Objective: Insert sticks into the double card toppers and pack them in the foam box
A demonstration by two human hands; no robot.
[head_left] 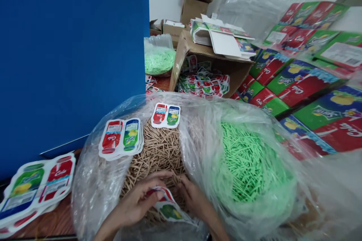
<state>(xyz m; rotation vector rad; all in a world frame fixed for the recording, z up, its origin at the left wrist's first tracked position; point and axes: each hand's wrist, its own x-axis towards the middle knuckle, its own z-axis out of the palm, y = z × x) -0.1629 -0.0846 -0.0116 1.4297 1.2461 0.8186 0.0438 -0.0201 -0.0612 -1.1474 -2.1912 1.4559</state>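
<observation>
My left hand (pixel 141 197) grips a packet (pixel 171 209) printed with a red cola jar and a green Sprite jar, the thumb lying across its front. Close beside it, my right hand (pixel 195 197) has its fingers curled on thin brown sticks over the heap; its fingertips are partly hidden. Below both hands lies a large clear plastic bag (pixel 96 196) full of brown sticks (pixel 158 148). A stack of the same printed packets (pixel 121 138) rests on the bag's left side, and a smaller-looking packet (pixel 166 115) lies at the back of the sticks.
Green sticks (pixel 243 162) fill another clear bag at right. More packets (pixel 36 188) lie on the table at left, by a blue panel (pixel 70 64). Behind stands a tilted carton (pixel 181 56) of packets. Wrapped cola-and-Sprite boxes (pixel 305 79) are stacked at right.
</observation>
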